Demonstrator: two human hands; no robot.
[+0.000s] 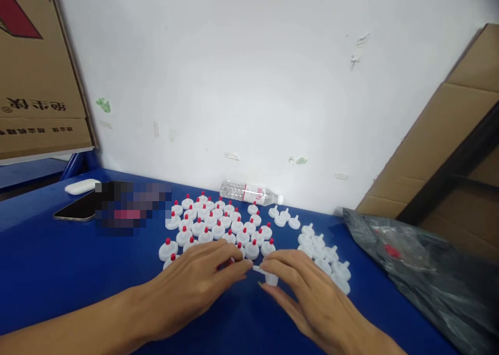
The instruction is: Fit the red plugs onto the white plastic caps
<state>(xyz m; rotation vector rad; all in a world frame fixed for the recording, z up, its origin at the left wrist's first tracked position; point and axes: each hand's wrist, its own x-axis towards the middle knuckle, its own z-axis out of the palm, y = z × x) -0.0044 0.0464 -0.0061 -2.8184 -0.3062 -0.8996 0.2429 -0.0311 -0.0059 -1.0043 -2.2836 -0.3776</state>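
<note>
My right hand point(312, 292) grips a white plastic nozzle cap point(272, 279) between thumb and fingers. The cap lies on its side, its thin spout turned left. At the spout's end my left hand point(202, 269) has its thumb and fingers pinched together; what they hold, if anything, is hidden. Behind my left hand stand many white nozzle caps with red tips point(206, 234), upright in a loose cluster. To the right, beside my right hand, sit several white nozzle caps without red tips point(331, 253), with a few more plain nozzle caps point(279, 220) farther back.
A clear plastic bottle point(244, 193) lies against the white wall. At the left are a phone point(76, 205), a white oblong case point(82, 186) and a blurred-out patch. A dark plastic bag point(421, 277) holding something red covers the right side of the blue table point(70, 256). Cardboard boxes flank both sides.
</note>
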